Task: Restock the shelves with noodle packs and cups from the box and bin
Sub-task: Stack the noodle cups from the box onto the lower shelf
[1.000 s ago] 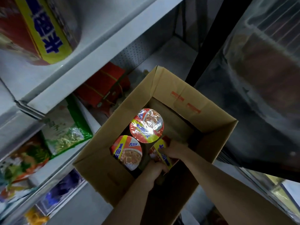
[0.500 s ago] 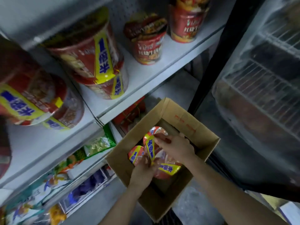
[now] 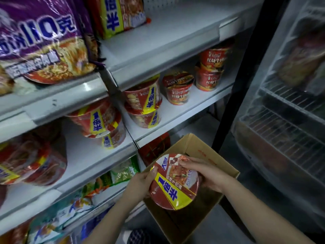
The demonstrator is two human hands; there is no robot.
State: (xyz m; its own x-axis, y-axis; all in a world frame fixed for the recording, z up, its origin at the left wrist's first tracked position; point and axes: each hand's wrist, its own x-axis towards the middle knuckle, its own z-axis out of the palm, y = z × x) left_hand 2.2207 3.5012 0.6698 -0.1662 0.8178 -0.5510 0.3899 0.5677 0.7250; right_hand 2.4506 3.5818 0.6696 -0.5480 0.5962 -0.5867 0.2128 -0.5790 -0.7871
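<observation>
Above the cardboard box [image 3: 226,170], noodle cup [image 3: 175,182] lid-up, clasped by left hand [image 3: 140,184] and right hand [image 3: 207,175], fingers [image 3: 189,163] curled on opposite rims. Up and left to the cup shelf [image 3: 175,118], nearer the left hand.

A tall glass-fronted cooler cabinet [image 3: 288,110] with white wire racks [image 3: 281,131] is seen at the right; its contents are blurred behind the fogged glass. A black upright frame post [image 3: 242,71] is noted between it and the shelving. A dark patterned shoe [image 3: 140,236] is visible at the bottom edge.
</observation>
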